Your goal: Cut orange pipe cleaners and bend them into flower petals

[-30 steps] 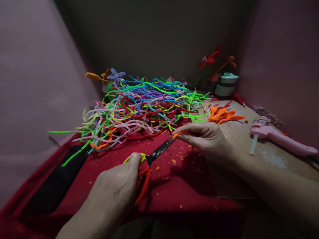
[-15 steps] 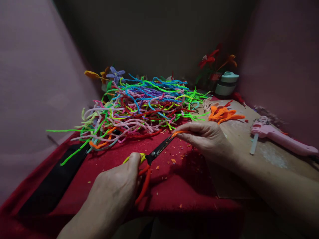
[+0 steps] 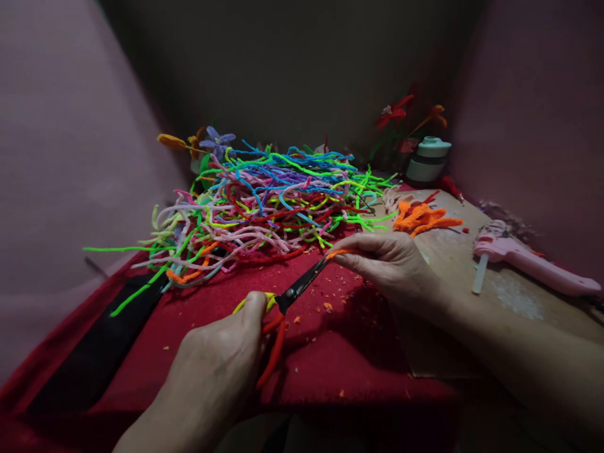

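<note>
My left hand (image 3: 219, 362) is closed round the red and yellow handles of a pair of scissors (image 3: 295, 291). The black blades point up and right to an orange pipe cleaner piece (image 3: 336, 253). My right hand (image 3: 391, 261) pinches that orange piece at its fingertips, right at the blade tips. Both hands hover over a red cloth (image 3: 330, 352) dotted with orange trimmings.
A big tangle of coloured pipe cleaners (image 3: 264, 201) lies behind the hands. Cut orange pieces (image 3: 422, 217) sit on a cardboard sheet (image 3: 472, 264) at the right, beside a pink glue gun (image 3: 528, 261). A pale lidded jar (image 3: 428, 160) and pipe cleaner flowers (image 3: 401, 116) stand at the back.
Almost nothing has moved. The hands, scissors and orange piece keep the same pose; the view has shifted very slightly.
</note>
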The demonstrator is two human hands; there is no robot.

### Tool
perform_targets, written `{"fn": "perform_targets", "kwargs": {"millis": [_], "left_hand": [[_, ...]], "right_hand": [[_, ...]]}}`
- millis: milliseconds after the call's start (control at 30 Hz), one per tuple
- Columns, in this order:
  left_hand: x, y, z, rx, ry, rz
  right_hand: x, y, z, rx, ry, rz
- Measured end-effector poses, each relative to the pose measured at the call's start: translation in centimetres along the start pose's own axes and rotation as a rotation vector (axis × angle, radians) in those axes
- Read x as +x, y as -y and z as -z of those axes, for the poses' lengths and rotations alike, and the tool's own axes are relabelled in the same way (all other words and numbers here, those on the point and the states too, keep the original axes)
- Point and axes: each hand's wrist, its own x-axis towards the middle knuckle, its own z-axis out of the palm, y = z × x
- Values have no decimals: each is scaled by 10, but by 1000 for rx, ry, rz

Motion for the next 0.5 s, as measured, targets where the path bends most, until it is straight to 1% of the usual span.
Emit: {"fn": "perform_targets", "kwargs": {"millis": [167, 367, 500], "left_hand": [[0, -1, -2, -15, -18, -20], [1, -4, 1, -79, 59, 56], [1, -7, 0, -83, 70, 79]], "right_hand": [[0, -1, 0, 20, -2, -10], [0, 0, 0, 48, 7, -37], [0, -1, -2, 72, -10, -37]]}}
